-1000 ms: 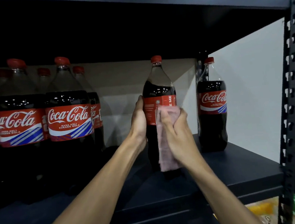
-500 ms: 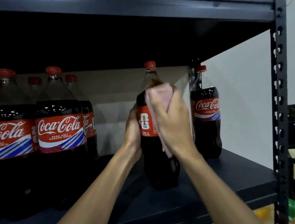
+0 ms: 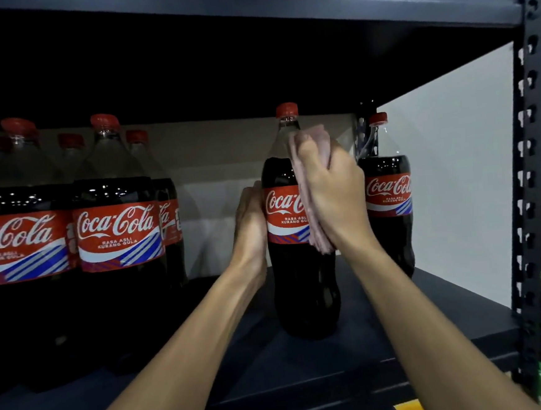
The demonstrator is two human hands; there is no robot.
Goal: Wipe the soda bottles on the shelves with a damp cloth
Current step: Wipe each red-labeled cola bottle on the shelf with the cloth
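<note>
pink cloth on the shoulder of the middle cola bottle

right fingers (image 3: 305,152) are curling tight round a folded pink cloth (image 3: 321,236), bunching it in the right hand (image 3: 335,199) and pressing it against the clear shoulder and red label of a tall clear plastic bottle of dark cola with a red cap (image 3: 301,286). the top of the cloth is sticking out above the knuckles and its lower end is hanging down past the heel of the hand, over the right part of the label. left fingers (image 3: 255,194) are lying together, mostly straight and pointing up, flat against the bottle's left side at label height; the tips are hidden, so cannot tell how far they are reaching round. the left hand (image 3: 251,229) is bracing the bottle from that side. both bare forearms are coming in from the bottom of the frame.

the bottle is standing upright on the dark metal shelf board (image 3: 387,351), near the middle, its logo facing the camera. a second cola bottle with a red cap (image 3: 390,202) is standing just right of it, further back, partly behind the right hand. a group of matching cola bottles (image 3: 119,236) is standing at the left end, well apart from the held one. a dark upper shelf (image 3: 247,9) is running across the top, and a perforated dark metal upright (image 3: 530,152) is standing at the right, with a pale wall (image 3: 459,157) behind.
</note>
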